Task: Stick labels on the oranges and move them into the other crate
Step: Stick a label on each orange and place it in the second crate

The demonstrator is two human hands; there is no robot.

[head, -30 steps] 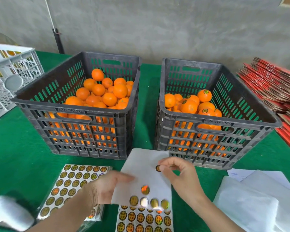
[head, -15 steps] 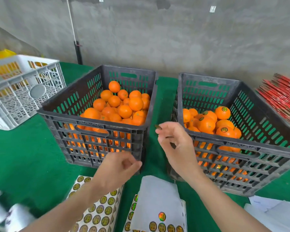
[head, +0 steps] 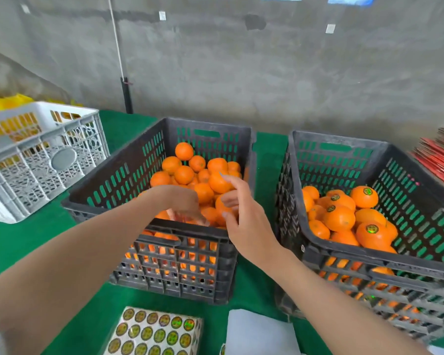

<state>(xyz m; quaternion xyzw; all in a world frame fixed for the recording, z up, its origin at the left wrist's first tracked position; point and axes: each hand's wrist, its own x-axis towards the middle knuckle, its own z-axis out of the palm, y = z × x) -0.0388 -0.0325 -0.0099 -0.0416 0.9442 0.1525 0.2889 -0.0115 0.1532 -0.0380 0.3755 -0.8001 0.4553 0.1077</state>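
Reaching into the left black slotted plastic crate, both grips hang over its unlabelled oranges. Left grip is blurred, so we cannot tell if it holds fruit. Right grip is loose, fingers spread, nothing seen held. Right black crate holds fewer, labelled oranges. We judge most fruit remains. Sheet of round gold-green labels lies on the green bench.

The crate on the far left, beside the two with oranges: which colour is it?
The crate is white, clearest in the head view.
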